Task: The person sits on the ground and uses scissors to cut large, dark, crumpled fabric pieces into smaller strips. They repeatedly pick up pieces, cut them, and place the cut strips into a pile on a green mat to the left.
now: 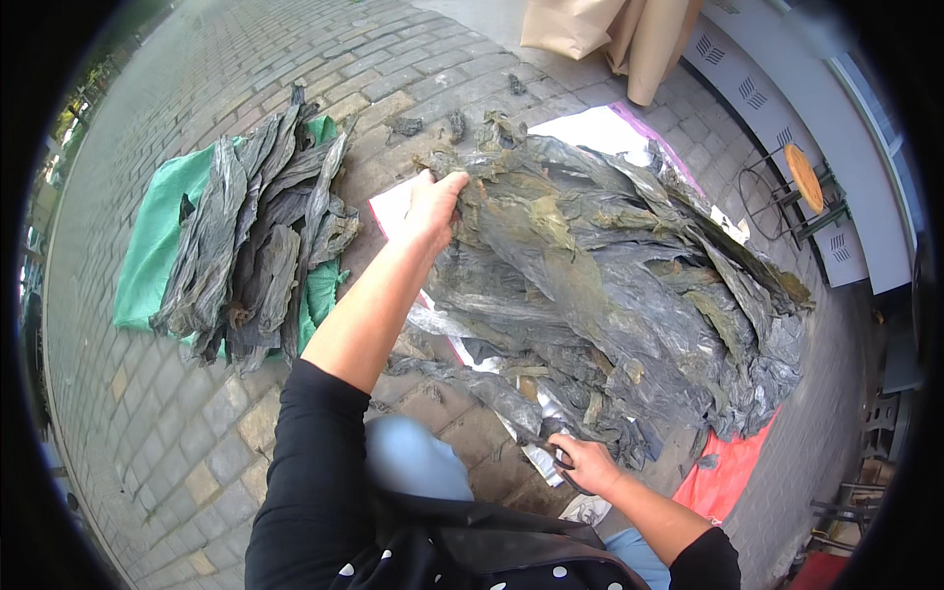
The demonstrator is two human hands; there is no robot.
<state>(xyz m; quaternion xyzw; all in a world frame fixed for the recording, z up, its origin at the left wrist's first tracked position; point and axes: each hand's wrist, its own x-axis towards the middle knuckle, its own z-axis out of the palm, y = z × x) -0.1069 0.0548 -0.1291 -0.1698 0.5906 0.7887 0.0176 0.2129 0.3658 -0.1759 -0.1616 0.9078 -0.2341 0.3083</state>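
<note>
A large heap of dried kelp (600,285), grey-green and wrinkled, spreads across the ground ahead of me and to the right. My left hand (433,208) reaches to the heap's far left corner, its fingers closed on a kelp edge. Close to my body, my right hand (588,465) is wrapped round the black loop handles of what look like scissors (563,474); their blades cannot be made out against the kelp. A smaller stack of dark kelp (261,236) lies apart on the left, on a green sheet (147,270).
White sheeting with a pink edge (600,130) and a red sheet (733,474) show from under the big heap. Kelp scraps (404,126) dot the brick paving (216,413). Brown draped material (580,25) stands at the back; a round wooden-topped stool (804,179) is at right.
</note>
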